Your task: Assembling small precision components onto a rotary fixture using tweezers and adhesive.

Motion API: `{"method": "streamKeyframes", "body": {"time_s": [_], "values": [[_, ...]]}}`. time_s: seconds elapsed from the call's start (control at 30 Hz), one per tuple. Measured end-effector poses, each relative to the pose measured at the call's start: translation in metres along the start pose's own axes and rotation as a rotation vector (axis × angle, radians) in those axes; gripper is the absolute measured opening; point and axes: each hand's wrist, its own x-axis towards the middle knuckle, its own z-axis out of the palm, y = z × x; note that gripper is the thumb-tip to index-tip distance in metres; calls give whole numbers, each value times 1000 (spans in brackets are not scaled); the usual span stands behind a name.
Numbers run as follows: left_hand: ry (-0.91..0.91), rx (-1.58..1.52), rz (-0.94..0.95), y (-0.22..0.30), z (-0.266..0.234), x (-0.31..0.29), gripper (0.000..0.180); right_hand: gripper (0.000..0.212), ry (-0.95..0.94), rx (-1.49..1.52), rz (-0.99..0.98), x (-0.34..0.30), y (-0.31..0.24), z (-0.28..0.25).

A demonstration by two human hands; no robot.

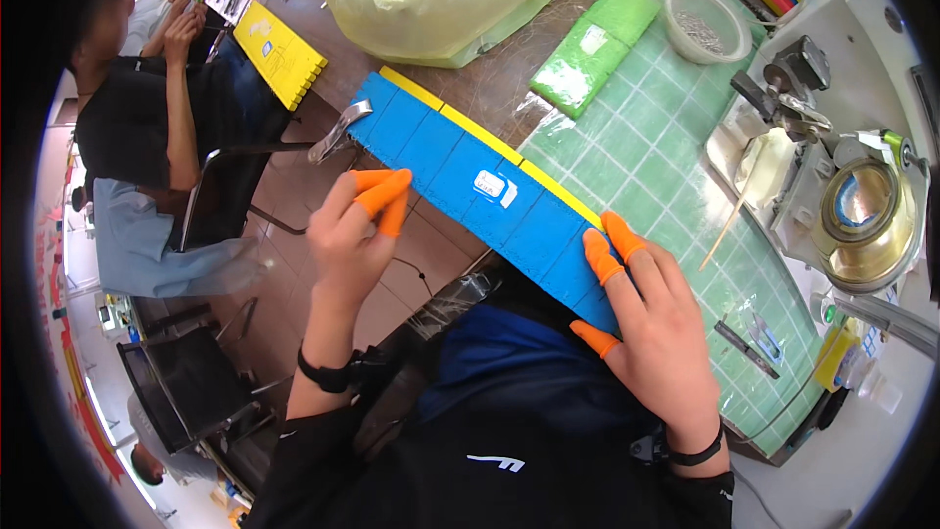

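Observation:
A long blue panel [460, 171], crossed by dark lines and carrying a small white label, slants over the table edge. Yellow strips [490, 142] show along its far side. My right hand [651, 323], with orange finger cots, grips the panel's right end, fingers over the far edge and thumb at the near one. Just off the near edge, left of the middle, my left hand [352, 230] is closed with its orange-covered fingertips pressed together. Whatever is in that pinch, if anything, cannot be made out. At the panel's left end sits a shiny metal clip [341, 130].
A green cutting mat [646, 157] bears a green block [597, 49], a tub of small metal pieces [700, 24], a wooden stick [727, 225] and tweezers [764, 338]. Machinery [852, 196] stands right. Beyond lie a yellow-green bag [450, 15] and a yellow panel [279, 54]. A person [147, 118] sits left.

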Motion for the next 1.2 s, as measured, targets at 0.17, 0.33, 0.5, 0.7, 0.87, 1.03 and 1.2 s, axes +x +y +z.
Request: {"method": "streamKeyframes", "body": {"time_s": [0.17, 0.33, 0.5, 0.7, 0.87, 1.03, 1.2], "values": [[153, 62, 55, 26, -64, 41, 31, 86, 49, 15, -9, -2, 1, -3], [179, -4, 304, 97, -59, 115, 32, 72, 85, -48, -86, -20, 11, -24], [-142, -118, 402, 184, -34, 213, 34, 53, 80, 35, -91, -62, 37, -92], [-538, 96, 438, 221, 32, 299, 24, 35, 323, -141, 198, -155, 67, -153], [-588, 42, 491, 233, 87, 332, 24, 29, 340, -173, 410, -210, 79, -155], [-810, 242, 358, 251, 127, 345, 35, 23, 384, -109, 446, -226, 99, -151], [-620, 198, 489, 254, 180, 360, 38, 19, 471, -107, 395, -232, 141, -156]]}}
